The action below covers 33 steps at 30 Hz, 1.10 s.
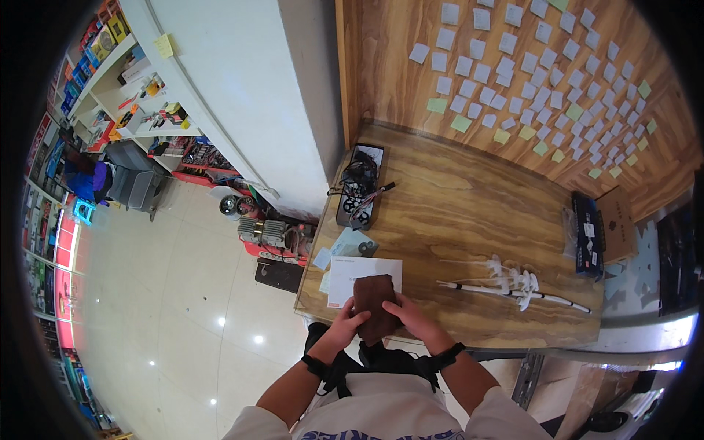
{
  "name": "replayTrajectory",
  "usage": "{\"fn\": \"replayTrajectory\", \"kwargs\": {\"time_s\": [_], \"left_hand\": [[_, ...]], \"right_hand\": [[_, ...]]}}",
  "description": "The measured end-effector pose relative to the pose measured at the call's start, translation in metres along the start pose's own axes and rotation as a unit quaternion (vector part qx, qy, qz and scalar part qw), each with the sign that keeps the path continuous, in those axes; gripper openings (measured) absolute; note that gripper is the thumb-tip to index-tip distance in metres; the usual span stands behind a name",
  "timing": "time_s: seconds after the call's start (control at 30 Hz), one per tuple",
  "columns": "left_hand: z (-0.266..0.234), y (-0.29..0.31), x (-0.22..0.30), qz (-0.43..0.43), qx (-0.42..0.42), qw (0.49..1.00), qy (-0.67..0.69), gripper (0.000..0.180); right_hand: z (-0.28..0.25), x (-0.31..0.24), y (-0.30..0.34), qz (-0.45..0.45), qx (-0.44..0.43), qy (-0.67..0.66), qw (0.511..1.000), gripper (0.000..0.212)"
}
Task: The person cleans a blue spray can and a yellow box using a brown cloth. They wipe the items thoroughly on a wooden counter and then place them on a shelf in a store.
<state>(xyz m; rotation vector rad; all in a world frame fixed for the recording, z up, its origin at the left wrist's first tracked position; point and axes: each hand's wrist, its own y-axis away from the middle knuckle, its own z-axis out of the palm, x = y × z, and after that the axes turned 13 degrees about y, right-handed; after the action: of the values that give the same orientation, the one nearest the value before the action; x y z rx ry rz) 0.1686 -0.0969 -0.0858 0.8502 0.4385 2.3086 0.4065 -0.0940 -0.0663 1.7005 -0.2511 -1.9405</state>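
A folded brown cloth [376, 304] is held between my two hands at the near edge of the wooden table. Its left edge is gripped by my left hand [347, 323], the thumb lying over the top. On the other side my right hand [408, 317] pinches it, thumb on its face and the other fingers hidden underneath. Partly covered by the cloth, a white printed sheet or envelope [341, 277] lies flat on the tabletop.
On the table [455, 213] stand a black tray of tangled cables [359, 183], pale blue cards [357, 240], a white-and-black rod with white plastic pieces [522, 287], and a dark box [587, 235] beside a cardboard carton [616, 220]. A compressor [271, 235] sits on the floor left.
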Motion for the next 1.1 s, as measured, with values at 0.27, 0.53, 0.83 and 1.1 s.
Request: {"fn": "replayTrajectory", "kwargs": {"time_s": [0.27, 0.53, 0.83, 1.1], "left_hand": [[-0.088, -0.023, 0.001, 0.19, 0.195, 0.885, -0.377, 0.059], [-0.101, -0.027, 0.003, 0.192, 0.225, 0.828, -0.476, 0.078], [-0.112, -0.038, 0.0, 0.129, 0.192, 0.829, -0.509, 0.066], [-0.123, -0.049, -0.02, 0.172, 0.233, 0.817, -0.499, 0.068]], "right_hand": [[-0.031, 0.029, -0.003, 0.082, 0.095, -0.093, 0.988, 0.063], [-0.037, -0.013, -0.037, -0.075, 0.399, 0.494, 0.769, 0.088], [-0.016, 0.015, -0.004, -0.207, 0.135, 0.653, 0.716, 0.074], [-0.056, 0.086, 0.057, -0.121, 0.144, 0.576, 0.796, 0.069]]}}
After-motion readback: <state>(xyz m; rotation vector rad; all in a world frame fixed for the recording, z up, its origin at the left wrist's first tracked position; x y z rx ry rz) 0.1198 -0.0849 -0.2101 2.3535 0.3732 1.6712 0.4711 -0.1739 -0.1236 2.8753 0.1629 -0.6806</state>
